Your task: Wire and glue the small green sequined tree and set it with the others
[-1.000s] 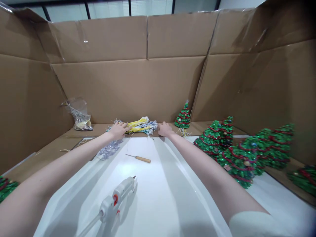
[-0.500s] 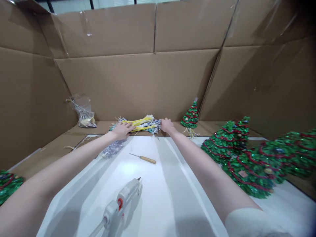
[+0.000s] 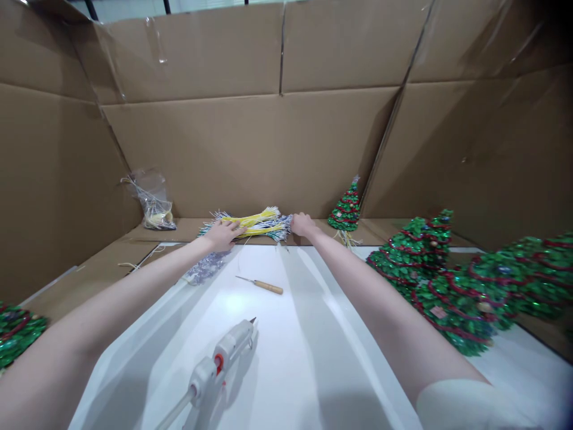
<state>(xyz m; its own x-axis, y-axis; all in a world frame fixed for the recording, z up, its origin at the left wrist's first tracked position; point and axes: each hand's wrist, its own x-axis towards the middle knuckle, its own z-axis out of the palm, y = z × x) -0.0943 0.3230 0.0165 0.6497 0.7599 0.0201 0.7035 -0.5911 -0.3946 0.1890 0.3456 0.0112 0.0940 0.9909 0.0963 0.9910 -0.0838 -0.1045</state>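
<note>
At the back of the white work surface lies a pile of thin yellow, white and green wires (image 3: 262,224) with frayed-looking white ends. My left hand (image 3: 224,234) rests flat across the left part of the pile, its fingers stretched out. Curled at the right end of the wires is my right hand (image 3: 302,224), its fingertips partly hidden. Nearer to me, an awl (image 3: 268,287) with a wooden handle lies on the surface. Closest is a white glue gun (image 3: 221,358), its nozzle pointing away from me.
Several green tinsel Christmas trees (image 3: 452,310) crowd the right side, and a smaller tree (image 3: 345,206) stands by the back wall. A clear plastic bag (image 3: 154,203) sits at the back left. Another clear bag (image 3: 206,267) lies beneath my left forearm. Cardboard walls (image 3: 224,143) enclose the space.
The view has shifted very slightly. Both hands stay at the wires in nearly the same pose.
</note>
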